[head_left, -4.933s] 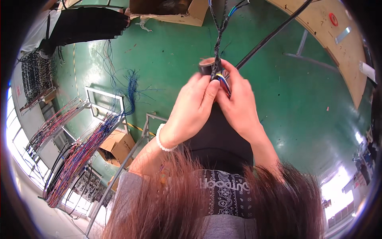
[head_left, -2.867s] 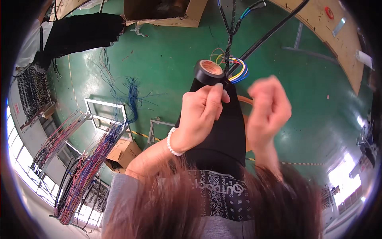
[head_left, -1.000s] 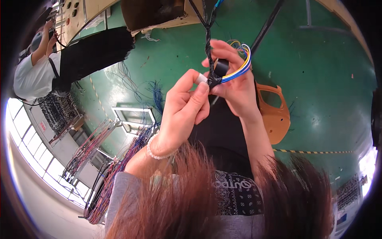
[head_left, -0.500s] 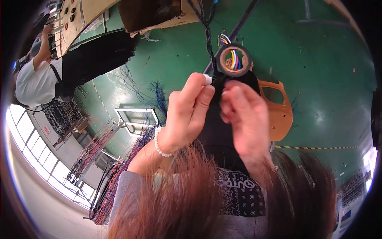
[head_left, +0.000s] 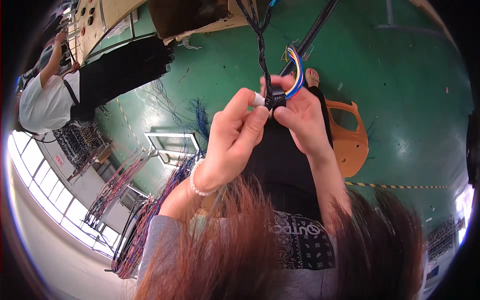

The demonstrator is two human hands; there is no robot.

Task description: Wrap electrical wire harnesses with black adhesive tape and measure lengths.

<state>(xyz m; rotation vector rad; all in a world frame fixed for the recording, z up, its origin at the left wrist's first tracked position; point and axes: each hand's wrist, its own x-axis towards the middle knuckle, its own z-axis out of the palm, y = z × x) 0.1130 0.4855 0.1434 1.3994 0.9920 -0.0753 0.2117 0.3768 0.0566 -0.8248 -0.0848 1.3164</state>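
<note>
My left hand (head_left: pixel 235 132) is closed, pinching a black-taped wire harness (head_left: pixel 262 50) at its wrapped joint. A white covering (head_left: pixel 258 99) sits on one of its fingertips. Just right of it, my right hand (head_left: pixel 305 115) curls around a roll of black tape (head_left: pixel 278 90), seen nearly edge-on and largely hidden by the fingers. Black tape runs between the roll and the joint, beside my right thumb. A loop of loose coloured wires (head_left: pixel 298 70), blue, white, yellow and red, arcs up beside the right fingers. Above, the harness splits into branches.
Behind the hands runs a dark bar (head_left: pixel 315 30). An orange plastic stool (head_left: pixel 350 145) stands at right on the green floor (head_left: pixel 410 100). Bundles of wires (head_left: pixel 135 230) hang at lower left. Another person (head_left: pixel 50 102) works at a board (head_left: pixel 110 20) at upper left.
The tape roll, earlier face-on above the joint, is now turned edge-on within my right hand. That hand, blurred before, has moved up and closed beside the joint. My left hand keeps its pinch.
</note>
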